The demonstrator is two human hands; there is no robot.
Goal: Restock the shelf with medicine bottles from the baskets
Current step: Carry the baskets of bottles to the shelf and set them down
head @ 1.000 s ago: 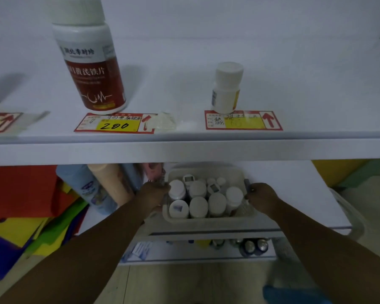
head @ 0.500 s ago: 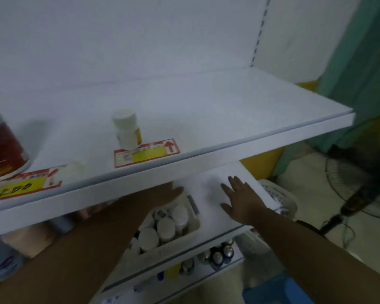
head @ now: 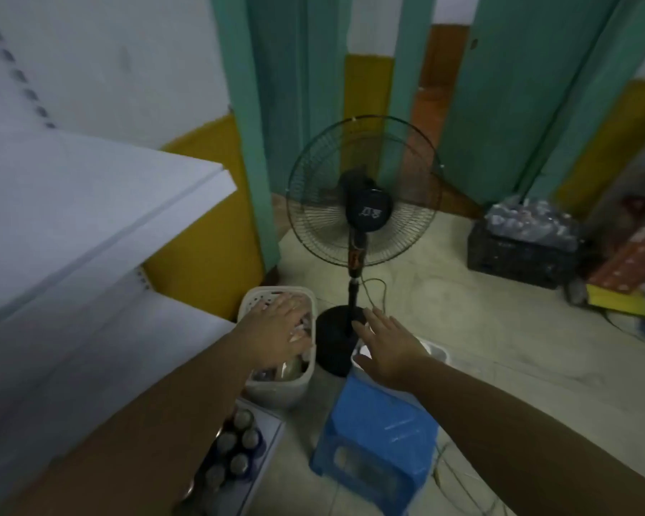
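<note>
A white basket [head: 261,297] stands on the floor beside the white shelf [head: 101,202], with blurred items inside it. My left hand [head: 276,331] hovers over that basket, fingers spread, holding nothing. My right hand [head: 386,342] is stretched out to the right of it, open and empty, above the near rim of a second white basket [head: 438,350] that is mostly hidden by my hand and arm. No medicine bottle is clearly visible in the baskets.
A black standing fan [head: 364,206] rises just behind the baskets, its round base [head: 334,338] between them. A blue plastic stool [head: 377,441] sits below my right hand. Dark bottles [head: 235,445] fill the lowest shelf. A black crate [head: 522,251] stands at the right wall.
My view has swung right and down, away from the shelf and the basket of bottles on it. Both hands left the shelf and now reach over the floor baskets.
</note>
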